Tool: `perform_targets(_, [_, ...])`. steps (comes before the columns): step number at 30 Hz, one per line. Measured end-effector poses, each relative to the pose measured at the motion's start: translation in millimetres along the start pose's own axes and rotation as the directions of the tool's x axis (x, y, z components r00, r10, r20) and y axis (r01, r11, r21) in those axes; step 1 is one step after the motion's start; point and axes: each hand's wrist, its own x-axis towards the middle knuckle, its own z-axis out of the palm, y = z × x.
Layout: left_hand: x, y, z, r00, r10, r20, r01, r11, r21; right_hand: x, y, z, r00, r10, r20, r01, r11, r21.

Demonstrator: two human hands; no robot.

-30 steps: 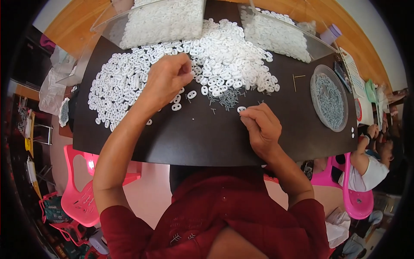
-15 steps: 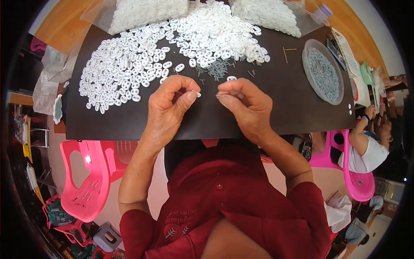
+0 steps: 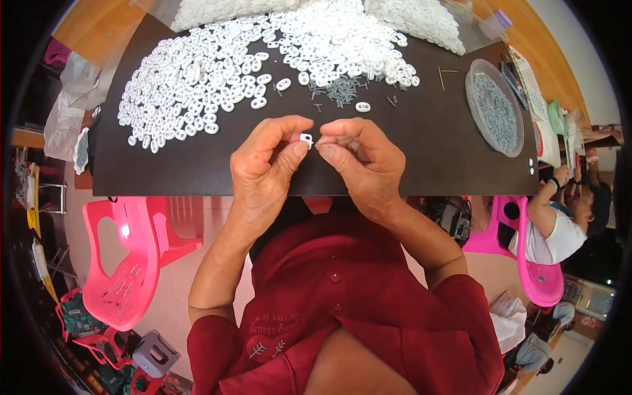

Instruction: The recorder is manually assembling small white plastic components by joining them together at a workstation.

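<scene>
Over the near part of the dark table, my left hand (image 3: 263, 157) pinches a small white oval plastic piece (image 3: 307, 139) with a hole in it between thumb and index finger. Close by on its right, my right hand (image 3: 370, 160) has thumb and fingertips pressed together on a small, thin grey screw (image 3: 318, 145). The screw points toward the white piece; whether they touch is too small to tell. Ahead of the hands lies a heap of loose grey screws (image 3: 342, 90). A single white piece (image 3: 363, 106) rests just beyond my right fingers.
White two-holed pieces spread in a left pile (image 3: 187, 89) and a far middle pile (image 3: 349, 49). Bags of white pieces (image 3: 421, 25) stand behind. A round clear tub (image 3: 470, 99) of screws sits at right, near two thin brass-coloured sticks (image 3: 442, 79). A pink chair (image 3: 122, 289) is lower left.
My hands have come closer together, their fingertips nearly meeting. More of the white piece shows in my left fingers, and the screw tip now shows at my right. The view has shifted slightly.
</scene>
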Motion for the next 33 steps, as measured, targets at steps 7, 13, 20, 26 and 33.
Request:
perform_targets(7, [-2.5,-6.6,-4.0,1.0,0.028,-0.003,-0.028,0.996,0.081,2.5,6.3,7.6,1.0,0.016,0.016,-0.016,1.0,-0.003])
perform_targets(13, [-3.1,-13.5,-5.7,1.0,0.027,0.003,-0.027,0.989,0.143,4.5,9.2,11.6,1.0,0.009,-0.001,-0.009,1.0,-0.014])
perform_targets(20, [-2.8,-16.5,-6.2,0.994,0.101,-0.03,-0.094,0.979,0.18,5.8,10.2,15.3,0.999,0.027,0.017,-0.027,0.999,-0.021])
perform_targets(26, [-1.7,-14.0,-5.7,0.981,0.195,-0.024,-0.179,0.938,0.297,7.1,12.5,18.0,1.0,0.015,0.014,-0.015,0.999,-0.029])
perform_targets(33, [-3.6,-20.0,-4.5,0.978,0.197,-0.067,-0.162,0.924,0.347,10.4,10.2,26.8,0.991,0.131,-0.004,-0.131,0.991,-0.015])
